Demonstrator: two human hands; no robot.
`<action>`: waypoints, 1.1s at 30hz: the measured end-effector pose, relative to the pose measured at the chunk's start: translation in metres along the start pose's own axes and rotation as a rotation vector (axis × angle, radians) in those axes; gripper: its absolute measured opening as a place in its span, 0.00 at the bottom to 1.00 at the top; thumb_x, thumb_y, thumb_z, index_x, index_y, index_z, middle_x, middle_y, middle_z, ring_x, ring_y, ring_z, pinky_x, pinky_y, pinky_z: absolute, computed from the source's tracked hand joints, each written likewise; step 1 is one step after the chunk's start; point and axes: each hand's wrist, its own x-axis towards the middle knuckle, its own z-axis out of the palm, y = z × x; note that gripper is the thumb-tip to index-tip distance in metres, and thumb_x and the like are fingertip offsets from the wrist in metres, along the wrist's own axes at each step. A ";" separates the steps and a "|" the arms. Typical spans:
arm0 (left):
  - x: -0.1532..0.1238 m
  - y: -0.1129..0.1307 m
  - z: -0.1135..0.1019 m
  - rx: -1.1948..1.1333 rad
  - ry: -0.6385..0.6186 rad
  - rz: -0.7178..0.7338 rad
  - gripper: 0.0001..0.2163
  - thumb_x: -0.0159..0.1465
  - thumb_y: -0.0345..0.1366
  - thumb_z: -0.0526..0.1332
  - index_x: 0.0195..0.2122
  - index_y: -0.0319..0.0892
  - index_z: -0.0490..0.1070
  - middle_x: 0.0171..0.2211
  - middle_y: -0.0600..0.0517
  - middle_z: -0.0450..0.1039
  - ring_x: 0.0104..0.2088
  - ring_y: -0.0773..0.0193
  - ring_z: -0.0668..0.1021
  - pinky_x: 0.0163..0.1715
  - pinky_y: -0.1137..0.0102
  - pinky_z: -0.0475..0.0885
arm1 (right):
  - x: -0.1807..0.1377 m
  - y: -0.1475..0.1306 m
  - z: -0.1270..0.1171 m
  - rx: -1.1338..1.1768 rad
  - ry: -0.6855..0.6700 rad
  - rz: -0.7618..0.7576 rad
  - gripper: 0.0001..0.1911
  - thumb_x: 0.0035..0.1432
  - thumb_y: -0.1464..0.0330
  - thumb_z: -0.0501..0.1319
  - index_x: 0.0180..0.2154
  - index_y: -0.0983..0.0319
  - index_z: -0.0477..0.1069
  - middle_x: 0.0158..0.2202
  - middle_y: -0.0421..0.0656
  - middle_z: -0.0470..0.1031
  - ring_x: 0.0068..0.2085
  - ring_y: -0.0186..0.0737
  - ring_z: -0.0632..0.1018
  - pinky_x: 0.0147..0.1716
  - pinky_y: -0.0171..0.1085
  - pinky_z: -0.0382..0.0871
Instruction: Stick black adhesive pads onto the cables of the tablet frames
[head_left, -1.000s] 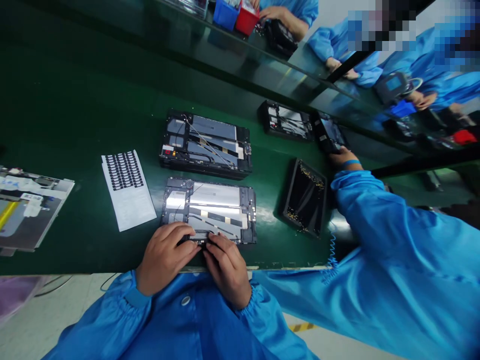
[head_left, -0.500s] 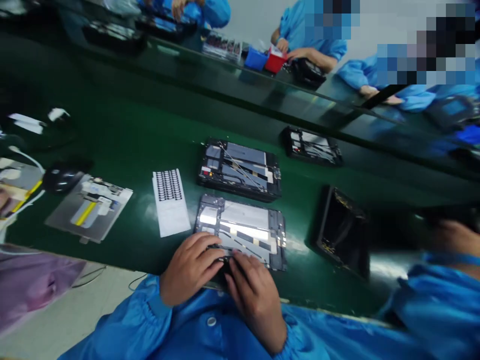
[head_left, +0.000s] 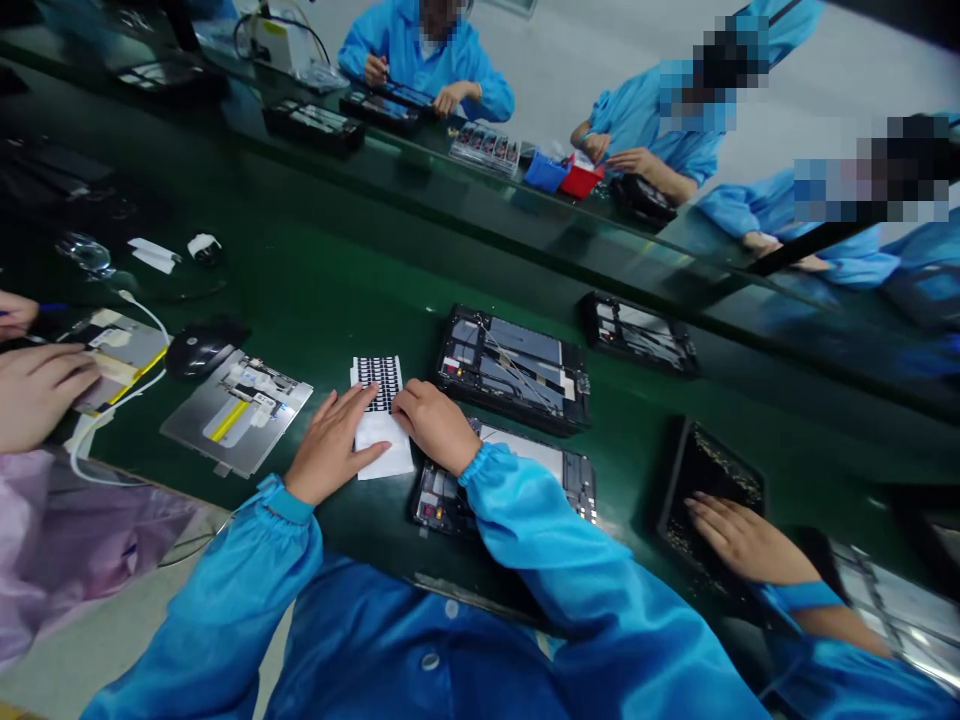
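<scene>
A white sheet with rows of small black stickers [head_left: 382, 460] lies on the green bench in front of me. My left hand [head_left: 334, 445] rests flat on its left side, fingers spread and thumb out across the lower white part. At the sheet's right edge my right hand [head_left: 435, 420] has its fingertips pinched together against the stickers; any single sticker between them is hidden. Beneath my right forearm is an opened tablet-like device [head_left: 574, 480] with its inner parts showing, partly covered by the sleeve. Behind it stands a stack of similar opened devices [head_left: 517, 365].
Another opened device [head_left: 641, 335] lies farther back. On the right, a co-worker's hand [head_left: 750, 535] touches a black panel [head_left: 712, 480]. To the left are a metal plate with yellow tape [head_left: 240, 410], a black mouse [head_left: 199, 350] and another person's hand [head_left: 45, 390].
Both my hands have left the near opened device and moved left to the sticker sheet. The co-worker's hand on the right has come onto the black panel.
</scene>
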 end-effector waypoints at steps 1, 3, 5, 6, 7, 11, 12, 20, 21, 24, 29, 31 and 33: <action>0.000 0.000 0.000 0.001 -0.001 0.006 0.34 0.68 0.48 0.59 0.71 0.42 0.50 0.68 0.41 0.60 0.70 0.48 0.62 0.69 0.47 0.55 | 0.004 0.000 0.002 0.004 -0.002 0.000 0.06 0.68 0.74 0.59 0.40 0.66 0.74 0.42 0.49 0.73 0.43 0.44 0.73 0.45 0.41 0.68; 0.001 -0.001 -0.001 0.001 -0.005 0.014 0.34 0.68 0.48 0.59 0.71 0.42 0.49 0.68 0.41 0.60 0.70 0.49 0.61 0.69 0.48 0.54 | 0.006 -0.001 0.000 0.007 -0.012 0.006 0.06 0.69 0.74 0.58 0.40 0.66 0.73 0.41 0.50 0.73 0.44 0.44 0.73 0.46 0.41 0.68; 0.002 -0.003 -0.001 -0.002 -0.003 0.014 0.34 0.68 0.49 0.58 0.71 0.42 0.50 0.69 0.41 0.60 0.70 0.49 0.62 0.69 0.48 0.54 | -0.003 0.001 -0.012 0.065 0.015 0.004 0.05 0.69 0.73 0.57 0.40 0.65 0.71 0.41 0.48 0.72 0.44 0.43 0.73 0.45 0.40 0.68; 0.003 -0.005 -0.001 -0.003 0.001 0.012 0.34 0.68 0.49 0.58 0.71 0.42 0.50 0.68 0.41 0.60 0.69 0.48 0.62 0.69 0.48 0.54 | -0.012 0.004 -0.022 0.140 0.070 -0.005 0.05 0.70 0.73 0.56 0.40 0.64 0.70 0.40 0.46 0.72 0.44 0.42 0.73 0.45 0.39 0.68; 0.004 -0.006 -0.001 -0.003 0.005 0.013 0.34 0.68 0.50 0.57 0.71 0.43 0.50 0.68 0.42 0.61 0.69 0.48 0.63 0.69 0.48 0.54 | -0.026 0.007 -0.033 0.237 0.155 -0.014 0.05 0.70 0.73 0.55 0.40 0.63 0.68 0.39 0.44 0.71 0.43 0.40 0.73 0.45 0.39 0.68; 0.008 -0.011 0.000 0.011 0.027 0.042 0.34 0.68 0.53 0.55 0.71 0.46 0.50 0.69 0.44 0.59 0.69 0.45 0.62 0.68 0.47 0.54 | -0.109 0.017 -0.070 0.538 0.482 0.066 0.06 0.72 0.71 0.52 0.39 0.59 0.65 0.37 0.41 0.67 0.40 0.39 0.71 0.42 0.38 0.68; 0.009 -0.012 0.000 0.015 0.028 0.054 0.33 0.69 0.53 0.55 0.71 0.47 0.51 0.70 0.46 0.58 0.70 0.45 0.61 0.68 0.47 0.54 | -0.130 0.019 -0.073 0.545 0.493 0.113 0.06 0.72 0.70 0.53 0.38 0.59 0.65 0.37 0.41 0.67 0.40 0.39 0.71 0.42 0.38 0.68; 0.001 0.013 -0.005 0.101 0.055 0.084 0.21 0.71 0.48 0.53 0.61 0.47 0.65 0.71 0.45 0.56 0.70 0.46 0.60 0.68 0.42 0.50 | -0.132 0.010 -0.035 0.298 0.332 -0.015 0.04 0.70 0.69 0.59 0.44 0.61 0.71 0.42 0.46 0.73 0.44 0.44 0.72 0.45 0.42 0.68; 0.000 0.016 -0.004 0.101 0.055 0.078 0.21 0.71 0.47 0.53 0.62 0.47 0.64 0.70 0.45 0.57 0.70 0.47 0.60 0.68 0.42 0.50 | -0.114 0.006 -0.031 0.221 0.287 -0.037 0.04 0.70 0.68 0.59 0.44 0.61 0.72 0.43 0.46 0.74 0.45 0.44 0.72 0.45 0.42 0.67; -0.001 0.020 0.000 0.093 0.016 0.070 0.23 0.71 0.48 0.54 0.64 0.46 0.62 0.69 0.43 0.59 0.69 0.47 0.62 0.68 0.44 0.54 | -0.060 -0.001 -0.018 0.021 0.128 -0.053 0.06 0.70 0.68 0.58 0.44 0.63 0.73 0.45 0.48 0.73 0.46 0.46 0.71 0.44 0.43 0.67; -0.002 0.018 0.002 0.077 0.018 0.062 0.25 0.70 0.48 0.55 0.65 0.45 0.61 0.69 0.42 0.60 0.69 0.47 0.62 0.68 0.45 0.55 | -0.011 -0.004 0.007 -0.028 0.033 -0.018 0.10 0.70 0.74 0.54 0.45 0.70 0.73 0.45 0.53 0.73 0.47 0.50 0.72 0.44 0.45 0.67; -0.002 0.018 0.002 0.079 0.018 0.064 0.24 0.70 0.48 0.55 0.65 0.46 0.61 0.69 0.42 0.60 0.69 0.47 0.62 0.68 0.45 0.55 | -0.005 -0.005 0.010 -0.007 0.020 -0.003 0.11 0.70 0.75 0.53 0.45 0.71 0.72 0.44 0.54 0.74 0.47 0.50 0.72 0.45 0.46 0.67; -0.001 0.017 0.002 0.082 0.016 0.066 0.25 0.70 0.48 0.55 0.65 0.46 0.61 0.69 0.42 0.61 0.69 0.47 0.62 0.68 0.44 0.55 | -0.006 -0.004 0.002 0.031 0.011 0.002 0.10 0.71 0.73 0.52 0.45 0.69 0.71 0.44 0.53 0.74 0.47 0.48 0.72 0.46 0.45 0.67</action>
